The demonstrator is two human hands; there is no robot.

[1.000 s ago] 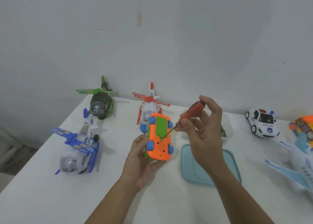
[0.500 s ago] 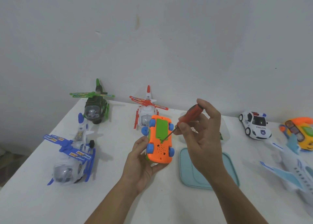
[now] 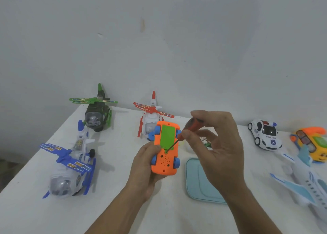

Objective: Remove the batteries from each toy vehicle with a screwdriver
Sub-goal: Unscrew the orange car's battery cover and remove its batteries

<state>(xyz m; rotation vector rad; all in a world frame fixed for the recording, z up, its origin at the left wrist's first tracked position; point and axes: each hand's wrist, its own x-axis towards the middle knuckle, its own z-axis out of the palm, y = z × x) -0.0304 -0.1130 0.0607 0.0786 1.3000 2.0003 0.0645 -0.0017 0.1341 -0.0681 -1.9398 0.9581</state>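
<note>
White table (image 3: 35,207): seven toys (image 3: 165,164), one screwdriver (image 3: 192,127)

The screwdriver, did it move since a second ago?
Hardly. The right hand has closed further over the red screwdriver handle, hiding more of it, as if twisting. Its tip stayed at the lower end of the green battery cover on the orange toy car, which the left hand still holds upside down. The green helicopter and police car kept their places.
</note>
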